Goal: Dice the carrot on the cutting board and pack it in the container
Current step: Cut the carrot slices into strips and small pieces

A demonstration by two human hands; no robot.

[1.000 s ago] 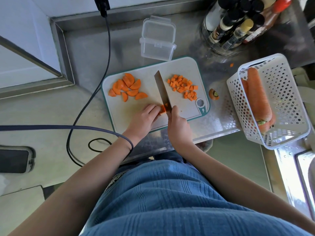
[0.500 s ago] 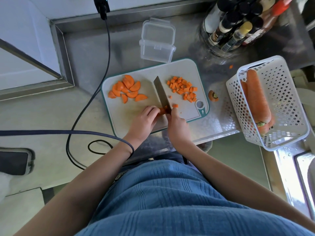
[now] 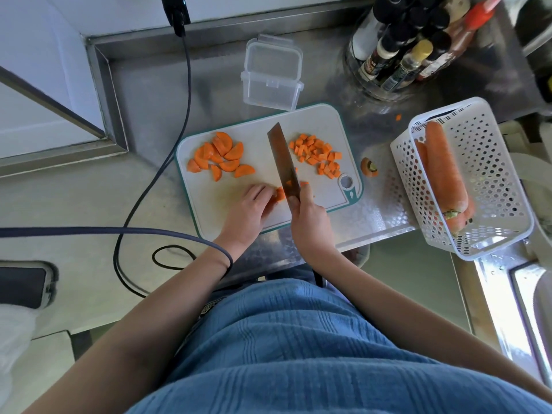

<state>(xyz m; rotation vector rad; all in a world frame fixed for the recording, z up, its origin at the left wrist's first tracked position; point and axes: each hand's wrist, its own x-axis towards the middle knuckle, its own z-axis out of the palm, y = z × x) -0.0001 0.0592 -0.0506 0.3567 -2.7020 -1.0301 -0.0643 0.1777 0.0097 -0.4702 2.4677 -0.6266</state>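
Note:
A white cutting board (image 3: 257,135) with a teal rim lies on the steel counter. Several half-round carrot slices (image 3: 221,156) sit at its left, and a heap of diced carrot (image 3: 318,155) sits at its right. My right hand (image 3: 309,216) grips the handle of a knife (image 3: 282,161) whose blade points away from me across the board. My left hand (image 3: 249,210) pinches a small carrot piece (image 3: 280,194) against the board, right beside the blade. A few fresh dice lie next to the blade. The clear plastic container (image 3: 270,76) stands open behind the board.
A white perforated basket (image 3: 490,174) at the right holds whole carrots (image 3: 445,171). A carrot end (image 3: 369,167) lies on the counter beside the board. Bottles (image 3: 409,46) stand at the back right. A black cable (image 3: 167,162) runs along the left.
The knife has kept cutting the piece under my left hand, and that piece is shorter. A few more dice lie beside the blade. Both hands stay in the same spot.

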